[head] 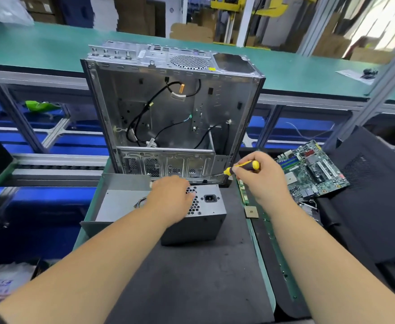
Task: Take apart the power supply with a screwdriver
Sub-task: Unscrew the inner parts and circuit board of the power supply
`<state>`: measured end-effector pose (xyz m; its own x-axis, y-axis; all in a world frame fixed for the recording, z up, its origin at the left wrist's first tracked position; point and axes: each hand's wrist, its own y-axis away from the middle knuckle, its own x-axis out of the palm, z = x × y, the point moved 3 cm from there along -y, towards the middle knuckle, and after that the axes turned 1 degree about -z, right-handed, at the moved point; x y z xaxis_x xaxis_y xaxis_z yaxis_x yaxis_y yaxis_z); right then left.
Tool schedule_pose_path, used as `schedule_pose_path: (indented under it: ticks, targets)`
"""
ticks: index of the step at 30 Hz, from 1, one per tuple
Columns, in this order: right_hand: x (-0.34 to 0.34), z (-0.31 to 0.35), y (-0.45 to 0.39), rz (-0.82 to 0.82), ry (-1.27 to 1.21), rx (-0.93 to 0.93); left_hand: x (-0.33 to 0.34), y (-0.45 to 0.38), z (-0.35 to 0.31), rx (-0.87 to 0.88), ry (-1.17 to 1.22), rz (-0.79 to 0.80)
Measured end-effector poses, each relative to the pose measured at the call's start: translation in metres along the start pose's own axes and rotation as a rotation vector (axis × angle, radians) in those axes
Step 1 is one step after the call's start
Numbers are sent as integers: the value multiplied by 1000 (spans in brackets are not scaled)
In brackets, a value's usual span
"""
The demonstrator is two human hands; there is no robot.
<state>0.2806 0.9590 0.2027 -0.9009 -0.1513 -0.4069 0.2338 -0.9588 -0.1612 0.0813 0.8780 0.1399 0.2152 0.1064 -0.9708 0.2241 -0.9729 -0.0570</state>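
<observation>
Left hand [172, 195] presses flat on the power supply [205, 206]; right hand [259, 181] grips the screwdriver [243, 167]. Seat the tip squarely before turning.

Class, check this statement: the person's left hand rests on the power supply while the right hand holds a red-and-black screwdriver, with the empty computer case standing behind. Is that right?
Not quite. The screwdriver in the right hand is yellow and black, not red and black, as the head view shows. The rest stands: the left hand rests on the power supply, and the empty computer case stands behind.
</observation>
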Motion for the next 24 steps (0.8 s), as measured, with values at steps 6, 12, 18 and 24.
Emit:
schedule_pose_path:
  ticks: [6,12,18,24]
  targets:
    - [-6,31,17,-165,-8,-95,13,-12,-33,195,350,67]
    - [4,41,29,-158,192,-153,17,-12,-26,191,489,93]
    - [12,42,33,-137,322,-175,12,-13,-27,274,463,103]
    - [13,38,32,-142,352,-191,11,-14,-26,285,469,114]
